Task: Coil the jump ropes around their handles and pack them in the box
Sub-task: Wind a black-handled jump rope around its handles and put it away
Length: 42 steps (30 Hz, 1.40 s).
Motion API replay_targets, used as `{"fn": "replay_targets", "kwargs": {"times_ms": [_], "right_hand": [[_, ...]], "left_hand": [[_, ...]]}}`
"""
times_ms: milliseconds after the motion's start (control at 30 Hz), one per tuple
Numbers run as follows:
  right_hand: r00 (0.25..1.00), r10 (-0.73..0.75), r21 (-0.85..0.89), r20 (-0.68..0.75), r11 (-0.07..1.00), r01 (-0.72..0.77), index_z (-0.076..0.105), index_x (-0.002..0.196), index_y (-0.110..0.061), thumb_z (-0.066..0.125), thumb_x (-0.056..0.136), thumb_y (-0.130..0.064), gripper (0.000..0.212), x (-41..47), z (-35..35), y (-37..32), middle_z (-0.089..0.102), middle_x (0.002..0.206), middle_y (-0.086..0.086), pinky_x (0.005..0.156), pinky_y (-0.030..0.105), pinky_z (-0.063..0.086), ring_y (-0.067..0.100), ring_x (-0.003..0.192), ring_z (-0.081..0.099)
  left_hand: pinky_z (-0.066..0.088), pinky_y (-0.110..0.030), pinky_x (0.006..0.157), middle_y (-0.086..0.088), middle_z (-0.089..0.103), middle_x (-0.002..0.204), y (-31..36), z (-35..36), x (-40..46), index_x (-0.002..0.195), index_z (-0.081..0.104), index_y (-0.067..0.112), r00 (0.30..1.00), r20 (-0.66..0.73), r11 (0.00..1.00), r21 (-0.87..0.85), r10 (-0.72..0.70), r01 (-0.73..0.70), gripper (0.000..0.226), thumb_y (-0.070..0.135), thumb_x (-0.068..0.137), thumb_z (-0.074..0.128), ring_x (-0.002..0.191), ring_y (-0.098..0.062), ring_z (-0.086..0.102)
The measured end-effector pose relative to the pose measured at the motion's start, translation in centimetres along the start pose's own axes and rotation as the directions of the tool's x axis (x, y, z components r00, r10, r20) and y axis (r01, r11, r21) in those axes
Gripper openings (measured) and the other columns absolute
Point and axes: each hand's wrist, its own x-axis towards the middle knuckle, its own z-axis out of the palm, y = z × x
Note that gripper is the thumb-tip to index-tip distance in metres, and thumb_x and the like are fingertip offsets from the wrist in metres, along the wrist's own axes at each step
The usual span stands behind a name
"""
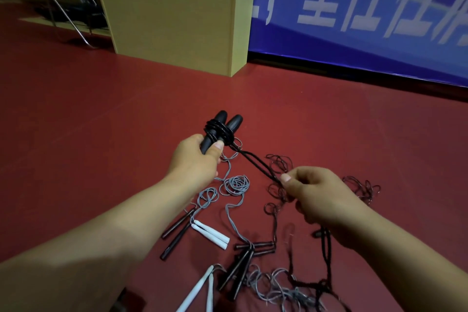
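Note:
My left hand (196,156) grips a pair of black jump-rope handles (224,125) held together, with a few turns of black rope wound round their middle. The black rope (253,161) runs taut, doubled, from the coil down to my right hand (321,195), which pinches it between thumb and fingers. More of it trails under that hand to the floor. Loose ropes lie below: white handles (211,234) with grey cord (235,185), slim dark handles (177,234), another dark pair (239,266) and a white pair (200,289). A tall tan box (174,23) stands behind.
The red floor (88,134) spreads out left of the ropes. Tangled dark cord (362,186) lies to the right and grey cord (278,289) near the bottom. A blue banner (367,20) lines the back wall. A metal-framed chair (68,7) stands left of the box.

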Motion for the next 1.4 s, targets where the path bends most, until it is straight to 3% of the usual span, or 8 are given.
{"fn": "replay_targets", "kwargs": {"times_ms": [167, 300, 567, 667, 833, 1000, 1200, 1400], "right_hand": [[0.982, -0.1, -0.002, 0.157, 0.995, 0.102, 0.064, 0.076, -0.009, 0.053, 0.097, -0.041, 0.039, -0.9, -0.2, -0.7, 0.041, 0.058, -0.003, 0.05, 0.024, 0.028, 0.011, 0.051, 0.034], [0.911, -0.297, 0.003, 0.286, 0.951, 0.309, 0.057, 0.075, -0.008, 0.065, 0.091, -0.034, 0.031, -2.0, -0.2, -1.5, 0.04, 0.063, -0.004, 0.052, 0.02, 0.031, 0.009, 0.057, 0.035], [0.922, -0.358, -0.105, 0.148, 0.921, 0.375, 0.066, 0.078, -0.01, 0.059, 0.095, -0.033, 0.029, -1.0, -0.5, -0.4, 0.068, 0.068, 0.009, 0.049, 0.025, 0.044, 0.01, 0.05, 0.054], [0.922, -0.379, -0.255, -0.077, 0.902, 0.35, 0.066, 0.075, -0.011, 0.059, 0.091, -0.045, 0.038, -0.1, -1.2, 0.5, 0.068, 0.068, 0.009, 0.063, 0.04, 0.054, 0.025, 0.068, 0.066], [0.916, -0.367, -0.368, -0.161, 0.883, 0.289, 0.069, 0.072, -0.019, 0.065, 0.085, -0.046, 0.031, 0.6, -2.3, 1.0, 0.059, 0.055, -0.004, 0.051, 0.018, 0.038, 0.006, 0.052, 0.051], [0.964, -0.242, -0.173, -0.109, 0.96, 0.221, 0.074, 0.075, -0.018, 0.074, 0.075, -0.048, 0.03, 1.5, -2.8, 1.5, 0.07, 0.071, 0.009, 0.059, 0.034, 0.049, 0.011, 0.06, 0.056], [0.99, -0.138, 0.127, -0.027, 0.982, 0.141, 0.071, 0.07, -0.006, 0.076, 0.069, -0.032, 0.027, 1.6, -2.9, 0.9, 0.059, 0.059, 0.0, 0.053, 0.017, 0.041, 0.005, 0.053, 0.048], [0.996, -0.088, 0.283, 0.002, 0.956, 0.084, 0.066, 0.073, -0.006, 0.074, 0.07, -0.03, 0.025, 1.7, -3.1, 0.6, 0.06, 0.061, 0.004, 0.046, 0.02, 0.043, 0.009, 0.048, 0.052]], "left_hand": [[0.057, -0.045, 0.071, -0.005, 0.071, 0.078, -0.4, -0.1, 0.0, 0.087, 0.061, 0.017, 0.996, 0.036, 0.965, 0.249, 0.078, -0.084, 0.02, 0.037, 0.092, 0.061, 0.07, -0.029, 0.069], [0.05, -0.035, 0.063, -0.001, 0.065, 0.069, -0.4, 0.3, -0.7, 0.087, 0.061, 0.018, 0.972, 0.197, 0.876, 0.436, 0.129, -0.205, 0.021, 0.039, 0.089, 0.064, 0.066, -0.024, 0.064], [0.052, -0.035, 0.082, 0.012, 0.069, 0.094, -0.2, 1.6, -3.2, 0.107, 0.061, 0.031, 0.69, 0.716, 0.755, 0.396, 0.102, -0.522, 0.02, 0.038, 0.089, 0.064, 0.091, -0.012, 0.065], [0.051, -0.034, 0.07, 0.005, 0.062, 0.079, 0.7, 1.8, -3.6, 0.098, 0.06, 0.021, 0.639, 0.765, 0.832, 0.303, 0.078, -0.464, 0.011, 0.03, 0.093, 0.063, 0.071, -0.016, 0.062], [0.049, -0.024, 0.059, 0.008, 0.059, 0.073, 2.2, 1.5, -4.3, 0.087, 0.058, 0.023, 0.515, 0.857, 0.896, 0.208, 0.026, -0.392, 0.009, 0.024, 0.096, 0.06, 0.058, -0.009, 0.061], [0.05, -0.026, 0.063, 0.008, 0.062, 0.074, 3.1, 0.9, -4.7, 0.1, 0.063, 0.012, 0.447, 0.895, 0.929, 0.164, 0.002, -0.331, 0.012, 0.023, 0.096, 0.059, 0.06, -0.013, 0.062], [0.051, -0.037, 0.067, 0.004, 0.061, 0.074, 4.2, 0.9, -5.9, 0.097, 0.061, 0.014, 0.359, 0.933, 0.971, 0.049, 0.04, -0.235, 0.011, 0.024, 0.098, 0.056, 0.064, -0.019, 0.059], [0.043, -0.037, 0.065, 0.006, 0.06, 0.075, 4.7, 0.6, -6.3, 0.098, 0.055, 0.002, 0.389, 0.901, 0.976, -0.132, 0.19, -0.171, 0.019, 0.021, 0.099, 0.054, 0.06, -0.017, 0.056]]}}
